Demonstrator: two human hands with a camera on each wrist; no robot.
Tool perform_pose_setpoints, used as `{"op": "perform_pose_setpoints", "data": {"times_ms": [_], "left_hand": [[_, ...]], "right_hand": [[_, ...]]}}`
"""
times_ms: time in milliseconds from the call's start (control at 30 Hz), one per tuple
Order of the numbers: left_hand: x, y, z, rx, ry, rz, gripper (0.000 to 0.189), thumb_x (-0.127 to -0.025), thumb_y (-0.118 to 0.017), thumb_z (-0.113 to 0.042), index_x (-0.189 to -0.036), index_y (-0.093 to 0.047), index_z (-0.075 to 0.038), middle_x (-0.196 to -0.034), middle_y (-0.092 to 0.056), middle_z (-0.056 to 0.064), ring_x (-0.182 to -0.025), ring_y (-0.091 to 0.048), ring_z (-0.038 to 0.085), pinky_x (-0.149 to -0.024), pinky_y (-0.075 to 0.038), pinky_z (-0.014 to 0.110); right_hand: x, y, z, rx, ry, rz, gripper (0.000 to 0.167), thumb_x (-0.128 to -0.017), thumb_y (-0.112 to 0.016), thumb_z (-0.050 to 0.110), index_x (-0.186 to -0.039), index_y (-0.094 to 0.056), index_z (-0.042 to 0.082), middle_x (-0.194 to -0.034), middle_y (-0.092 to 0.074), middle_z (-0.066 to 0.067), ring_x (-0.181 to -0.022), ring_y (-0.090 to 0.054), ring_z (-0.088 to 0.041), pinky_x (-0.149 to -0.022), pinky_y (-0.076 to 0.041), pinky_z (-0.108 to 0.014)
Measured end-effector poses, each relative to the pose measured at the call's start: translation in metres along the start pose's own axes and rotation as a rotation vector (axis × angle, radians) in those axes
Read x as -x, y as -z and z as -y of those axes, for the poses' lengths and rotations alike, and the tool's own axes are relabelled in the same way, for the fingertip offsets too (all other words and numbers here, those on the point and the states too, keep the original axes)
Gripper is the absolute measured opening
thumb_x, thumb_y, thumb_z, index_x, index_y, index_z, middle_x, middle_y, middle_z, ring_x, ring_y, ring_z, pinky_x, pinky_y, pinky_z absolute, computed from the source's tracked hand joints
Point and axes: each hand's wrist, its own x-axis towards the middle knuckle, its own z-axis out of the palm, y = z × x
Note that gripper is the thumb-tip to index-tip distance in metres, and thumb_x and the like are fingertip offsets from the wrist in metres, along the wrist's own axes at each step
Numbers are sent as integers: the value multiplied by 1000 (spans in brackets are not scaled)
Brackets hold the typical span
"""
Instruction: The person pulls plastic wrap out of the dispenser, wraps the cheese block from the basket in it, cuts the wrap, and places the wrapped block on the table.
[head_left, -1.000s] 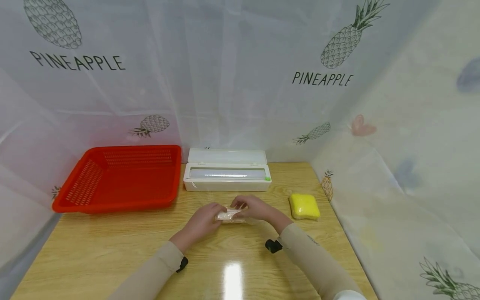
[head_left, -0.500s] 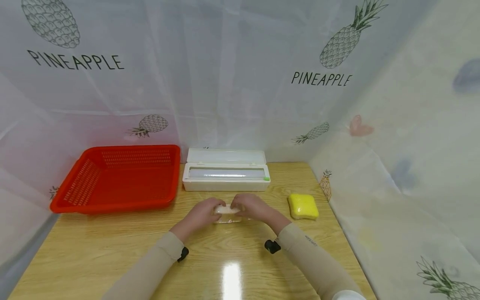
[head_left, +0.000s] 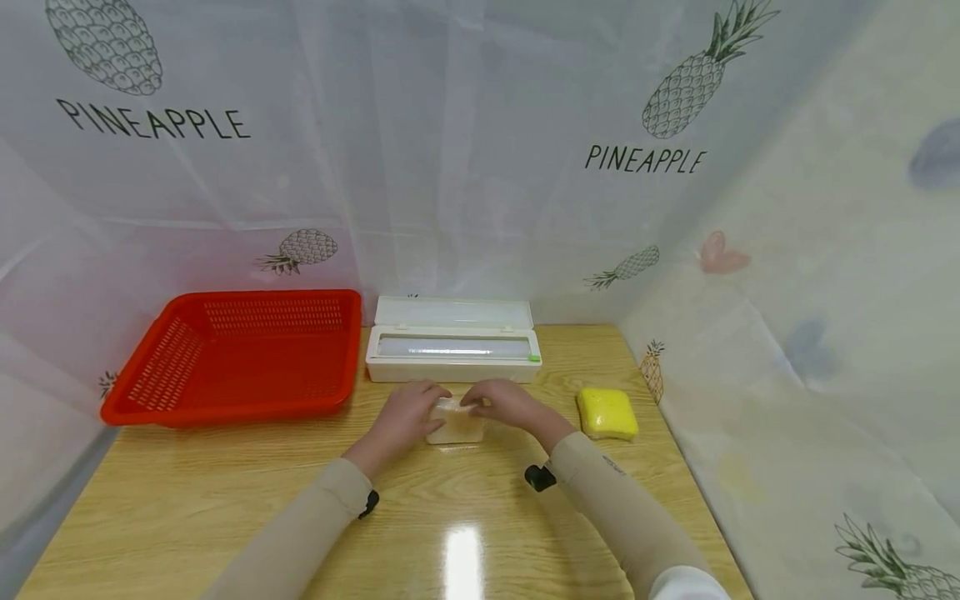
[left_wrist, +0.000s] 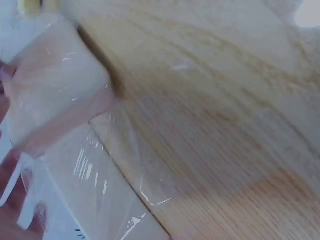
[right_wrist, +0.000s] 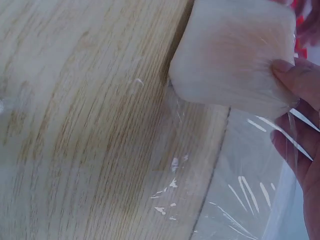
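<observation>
A pale, squarish block wrapped in cling film [head_left: 457,423] is held up on edge between both hands, its broad face toward the head camera. The left hand [head_left: 405,417] grips its left side, thumb in front and fingers at the upper edge. On the right side the right hand [head_left: 510,406] pinches it; the right wrist view shows that thumb [right_wrist: 295,82] pressing its face and the fingers under the film. Clear cling film [right_wrist: 240,175] stretches between the block and the white dispenser box [head_left: 453,369], whose lid stands raised.
A red plastic basket [head_left: 232,414] stands at the back left of the wooden table [head_left: 225,492]. To the right lies a yellow, sponge-like block [head_left: 607,413] with a shiny surface. A pineapple-printed curtain [head_left: 450,167] hangs right behind the basket and box.
The pale block has turned from showing a narrow side to showing its broad face. Both hands have shifted slightly toward the dispenser box with it.
</observation>
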Motion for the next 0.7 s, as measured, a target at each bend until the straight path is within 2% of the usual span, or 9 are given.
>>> {"op": "perform_pose_setpoints", "data": {"times_ms": [167, 300, 467, 533, 700], "left_hand": [[5, -3, -5, -87, -61, -142, 33, -79, -83, -28, -106, -71, -14, -102, -61, 3, -98, -55, 26, -82, -44, 44], [7, -11, -8, -114, -76, -187, 30, -77, -84, -28, -101, -72, -14, -93, -61, 0, -88, -57, 22, -76, -46, 39], [9, -22, -10, -86, -11, -175, 33, -75, -85, -31, -101, -71, -16, -92, -60, -3, -87, -58, 20, -76, -46, 37], [9, -24, -10, -80, 30, -169, 33, -75, -85, -31, -102, -71, -17, -91, -59, -3, -87, -57, 19, -75, -45, 37], [9, -28, -9, -81, 100, -165, 34, -74, -86, -32, -101, -69, -19, -86, -55, -4, -84, -54, 20, -72, -40, 37]], "right_hand": [[-5, -1, -4, 35, -29, -3, 23, -94, -66, 16, -116, -70, 11, -113, -69, 0, -104, -63, -15, -88, -50, -31], [-10, -2, -7, 121, 29, -45, 21, -93, -68, 16, -112, -72, 10, -111, -68, -1, -104, -62, -18, -90, -49, -33], [-14, -5, -10, 242, 61, -121, 18, -90, -71, 20, -107, -75, 13, -107, -60, -1, -97, -55, -19, -84, -47, -33], [-16, -7, -11, 274, 43, -137, 18, -90, -72, 22, -106, -76, 14, -104, -57, 0, -94, -52, -18, -81, -45, -33], [-23, -11, -14, 301, -30, -142, 20, -89, -72, 24, -108, -74, 16, -103, -64, 3, -94, -53, -18, -82, -44, -35]]}}
